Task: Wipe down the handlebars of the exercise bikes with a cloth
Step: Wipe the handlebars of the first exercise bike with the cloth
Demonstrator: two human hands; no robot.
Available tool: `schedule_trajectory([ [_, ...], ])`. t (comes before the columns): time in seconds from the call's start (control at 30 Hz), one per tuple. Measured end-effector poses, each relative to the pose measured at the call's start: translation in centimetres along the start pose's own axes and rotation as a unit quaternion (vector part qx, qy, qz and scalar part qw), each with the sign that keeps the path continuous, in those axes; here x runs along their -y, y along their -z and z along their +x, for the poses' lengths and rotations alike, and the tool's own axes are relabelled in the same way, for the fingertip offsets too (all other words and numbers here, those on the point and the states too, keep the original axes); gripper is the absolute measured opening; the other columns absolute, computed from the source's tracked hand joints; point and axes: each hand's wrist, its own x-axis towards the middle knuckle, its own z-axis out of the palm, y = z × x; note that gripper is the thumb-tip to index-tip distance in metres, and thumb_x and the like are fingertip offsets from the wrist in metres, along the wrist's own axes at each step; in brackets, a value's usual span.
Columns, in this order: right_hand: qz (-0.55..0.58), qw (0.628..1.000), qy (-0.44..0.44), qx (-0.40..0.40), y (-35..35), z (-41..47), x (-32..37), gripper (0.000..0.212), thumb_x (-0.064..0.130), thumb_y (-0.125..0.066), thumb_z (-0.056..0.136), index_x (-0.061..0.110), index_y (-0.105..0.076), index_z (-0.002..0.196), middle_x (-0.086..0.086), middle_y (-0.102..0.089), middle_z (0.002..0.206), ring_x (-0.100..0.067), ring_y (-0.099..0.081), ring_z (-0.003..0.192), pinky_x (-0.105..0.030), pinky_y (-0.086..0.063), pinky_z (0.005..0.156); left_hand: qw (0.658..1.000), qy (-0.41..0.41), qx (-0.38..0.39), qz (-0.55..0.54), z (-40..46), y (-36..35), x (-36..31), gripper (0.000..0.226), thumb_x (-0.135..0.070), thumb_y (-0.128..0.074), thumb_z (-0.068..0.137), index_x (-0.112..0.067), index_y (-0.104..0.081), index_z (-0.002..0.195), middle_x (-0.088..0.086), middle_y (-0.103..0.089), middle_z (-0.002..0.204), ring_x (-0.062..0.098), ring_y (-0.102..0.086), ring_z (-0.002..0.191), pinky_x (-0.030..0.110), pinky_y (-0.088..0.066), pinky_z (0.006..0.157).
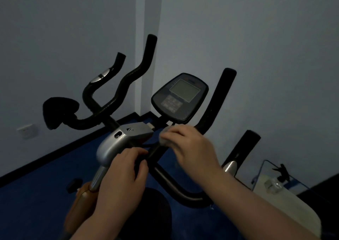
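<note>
Your right hand [190, 146] is curled around a small grey cloth [166, 137], pinching it against the black handlebar [170, 181] just below the console [180, 97] of the near exercise bike. Your left hand [124, 171] grips the same bar lower down, fingers wrapped around it beside the silver stem housing [117, 140]. Both hands are blurred. Another set of black handlebars [128, 78] stands behind to the left, near the corner of the pale wall [275, 28]. Blue floor [36, 193] lies beneath, and a clear spray bottle [277, 182] sits at the lower right.
</note>
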Motion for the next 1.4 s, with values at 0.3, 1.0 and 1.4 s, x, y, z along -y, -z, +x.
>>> schedule_trajectory([
  [0.3,-0.089,0.980,-0.124,-0.126,5.0,2.0,-4.2,0.020,0.011,-0.065,0.085,0.022,-0.072,0.101,0.001,-0.068,0.101,-0.022,-0.062,0.088,-0.034,-0.053,0.068,0.997,-0.044,0.051,-0.022,1.6,0.5,-0.6,0.025,-0.031,-0.058,0.087,-0.048,-0.055,0.105,-0.031,-0.055,0.104,-0.004,-0.053,0.105,0.021,-0.043,0.084],
  [1.0,-0.005,0.950,-0.275,-0.148,2.9,2.5,-3.9,0.014,0.021,-0.055,0.095,0.021,-0.065,0.104,0.005,-0.048,0.107,-0.012,-0.055,0.084,-0.021,-0.047,0.070,0.994,-0.096,0.038,-0.048,5.9,-3.9,-3.8,0.027,-0.018,-0.052,0.091,-0.031,-0.059,0.113,-0.024,-0.052,0.100,0.000,-0.049,0.099,0.022,-0.038,0.084],
  [1.4,0.141,0.905,-0.320,-0.240,1.6,1.1,-2.4,0.016,0.012,-0.059,0.091,0.024,-0.065,0.099,0.008,-0.045,0.110,0.004,-0.049,0.086,-0.007,-0.038,0.075,0.991,0.008,0.019,-0.135,6.3,-2.9,-2.6,0.024,-0.022,-0.044,0.097,-0.028,-0.067,0.101,-0.011,-0.067,0.099,0.003,-0.060,0.096,0.025,-0.045,0.083],
])
